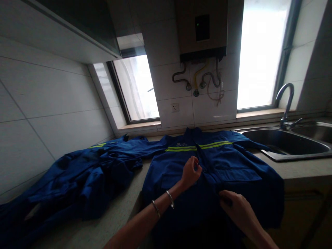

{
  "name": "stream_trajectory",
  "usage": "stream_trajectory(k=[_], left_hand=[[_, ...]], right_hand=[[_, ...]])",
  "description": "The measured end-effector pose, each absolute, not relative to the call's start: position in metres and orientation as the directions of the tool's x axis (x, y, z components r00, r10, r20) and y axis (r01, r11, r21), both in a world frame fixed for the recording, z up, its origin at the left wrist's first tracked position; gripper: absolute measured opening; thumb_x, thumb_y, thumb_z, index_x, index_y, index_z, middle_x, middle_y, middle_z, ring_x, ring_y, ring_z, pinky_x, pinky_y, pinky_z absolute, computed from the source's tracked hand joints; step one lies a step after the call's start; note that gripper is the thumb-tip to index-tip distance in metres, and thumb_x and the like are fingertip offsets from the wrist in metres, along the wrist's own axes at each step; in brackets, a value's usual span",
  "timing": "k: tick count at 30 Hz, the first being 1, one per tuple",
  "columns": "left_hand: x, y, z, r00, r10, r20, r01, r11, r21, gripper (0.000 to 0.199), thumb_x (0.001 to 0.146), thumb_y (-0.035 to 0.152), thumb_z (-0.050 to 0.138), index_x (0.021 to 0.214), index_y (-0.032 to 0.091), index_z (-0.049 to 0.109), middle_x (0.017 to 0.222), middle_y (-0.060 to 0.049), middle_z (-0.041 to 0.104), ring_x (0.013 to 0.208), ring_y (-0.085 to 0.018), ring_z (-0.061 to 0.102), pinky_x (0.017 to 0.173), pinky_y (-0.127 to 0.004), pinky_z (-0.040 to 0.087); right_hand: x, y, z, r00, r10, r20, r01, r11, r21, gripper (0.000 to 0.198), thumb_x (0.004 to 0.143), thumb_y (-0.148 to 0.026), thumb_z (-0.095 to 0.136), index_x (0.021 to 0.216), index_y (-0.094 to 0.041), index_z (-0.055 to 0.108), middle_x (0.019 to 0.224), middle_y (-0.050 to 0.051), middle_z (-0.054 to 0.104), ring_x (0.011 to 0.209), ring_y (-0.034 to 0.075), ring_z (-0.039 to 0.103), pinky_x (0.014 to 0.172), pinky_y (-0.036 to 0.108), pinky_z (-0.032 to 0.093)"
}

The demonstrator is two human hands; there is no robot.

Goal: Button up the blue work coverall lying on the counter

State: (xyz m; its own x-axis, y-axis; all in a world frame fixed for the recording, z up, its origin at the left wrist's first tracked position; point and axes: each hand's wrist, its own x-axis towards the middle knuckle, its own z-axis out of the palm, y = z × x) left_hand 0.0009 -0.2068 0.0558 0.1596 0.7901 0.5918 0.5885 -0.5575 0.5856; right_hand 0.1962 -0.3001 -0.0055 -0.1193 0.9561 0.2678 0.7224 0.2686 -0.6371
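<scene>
A blue work jacket (172, 166) with yellow-green stripes across the chest lies front side up on the counter, its collar toward the wall and its hem hanging over the front edge. Over the middle of it, beside the front opening, my left hand (191, 172) is closed, thumb and fingers curled into a loop; whether cloth is pinched there is hidden. Lower down, my right hand (240, 209) is closed on the front edge of the jacket, to the right of the opening. Two bracelets circle my left wrist.
More blue clothing (103, 173) with a similar stripe lies crumpled on the left counter. A steel sink (285, 157) with a tap (286, 107) is at the right; a jacket sleeve reaches its rim. A water heater (203, 31) hangs between two windows.
</scene>
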Motion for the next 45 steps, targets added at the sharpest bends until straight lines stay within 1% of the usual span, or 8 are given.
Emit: stream_trajectory(k=[5,8,14,20,24,30,33,45], left_hand=[[0.005,-0.256,0.066,0.786,0.434,0.44,0.502,-0.864,-0.042,0.006,0.078,0.024,0.052,0.077,0.019,0.056,0.066,-0.006,0.059,0.064,-0.019,0.056,0.062,-0.03,0.039],[0.015,-0.279,0.041,0.92,0.305,0.246,0.365,-0.895,-0.256,0.011,0.081,0.02,0.049,0.084,0.016,0.059,0.069,-0.011,0.063,0.063,-0.023,0.058,0.055,-0.032,0.038],[0.027,-0.285,-0.004,0.732,0.674,0.1,0.668,-0.681,-0.299,0.041,0.081,0.012,0.051,0.122,0.015,0.048,0.068,-0.012,0.064,0.058,-0.025,0.062,0.052,-0.032,0.042],[0.017,-0.282,0.024,0.769,0.628,0.122,0.631,-0.713,-0.305,0.016,0.085,0.011,0.045,0.096,0.015,0.056,0.092,-0.013,0.06,0.083,-0.024,0.059,0.06,-0.03,0.047],[0.003,-0.285,0.046,0.733,0.668,0.128,0.68,-0.718,-0.15,0.018,0.081,0.008,0.046,0.093,0.014,0.058,0.1,-0.012,0.057,0.089,-0.022,0.056,0.063,-0.027,0.047],[-0.012,-0.28,0.062,0.59,0.782,0.201,0.555,-0.573,0.603,0.031,0.076,0.005,0.05,0.104,0.017,0.058,0.089,-0.003,0.064,0.077,-0.014,0.059,0.069,-0.022,0.045],[-0.011,-0.273,0.067,0.481,0.859,0.177,0.381,-0.386,0.84,0.034,0.073,0.014,0.061,0.107,0.014,0.058,0.081,-0.002,0.067,0.072,-0.014,0.06,0.064,-0.022,0.045],[-0.005,-0.273,0.077,0.398,0.868,0.298,0.431,-0.463,0.774,0.011,0.075,0.025,0.066,0.079,0.019,0.073,0.075,-0.001,0.063,0.076,-0.014,0.055,0.067,-0.022,0.04]], right_hand=[[0.214,-0.289,0.007,-0.15,0.961,0.231,0.394,0.273,-0.878,0.03,0.073,-0.033,0.056,0.094,-0.018,0.071,0.085,0.007,0.07,0.075,0.022,0.063,0.066,0.03,0.049],[0.218,-0.285,0.018,-0.171,0.965,0.201,0.257,0.241,-0.936,0.034,0.071,-0.039,0.061,0.092,-0.015,0.073,0.088,0.009,0.07,0.081,0.024,0.063,0.071,0.031,0.05],[0.224,-0.277,0.029,-0.16,0.982,0.104,0.161,0.13,-0.978,0.043,0.062,-0.05,0.067,0.086,-0.015,0.075,0.082,0.009,0.07,0.072,0.023,0.062,0.06,0.029,0.049],[0.226,-0.28,0.043,-0.175,0.981,0.083,0.139,0.108,-0.984,0.04,0.061,-0.05,0.07,0.084,-0.017,0.075,0.085,0.008,0.07,0.076,0.022,0.062,0.066,0.027,0.05],[0.225,-0.284,0.052,-0.178,0.981,0.079,0.098,0.097,-0.99,0.043,0.06,-0.052,0.071,0.084,-0.016,0.075,0.083,0.008,0.07,0.077,0.023,0.062,0.066,0.028,0.051],[0.212,-0.286,0.064,-0.183,0.974,0.133,0.074,0.148,-0.986,0.039,0.063,-0.048,0.07,0.086,-0.017,0.074,0.081,0.008,0.07,0.077,0.023,0.063,0.065,0.029,0.052],[0.202,-0.286,0.071,-0.194,0.968,0.157,0.091,0.177,-0.98,0.039,0.065,-0.046,0.068,0.09,-0.016,0.074,0.082,0.008,0.07,0.076,0.022,0.063,0.063,0.028,0.052],[0.185,-0.29,0.062,-0.104,0.969,0.226,0.174,0.241,-0.955,0.04,0.069,-0.042,0.063,0.097,-0.016,0.072,0.097,0.01,0.069,0.084,0.024,0.063,0.07,0.032,0.051]])
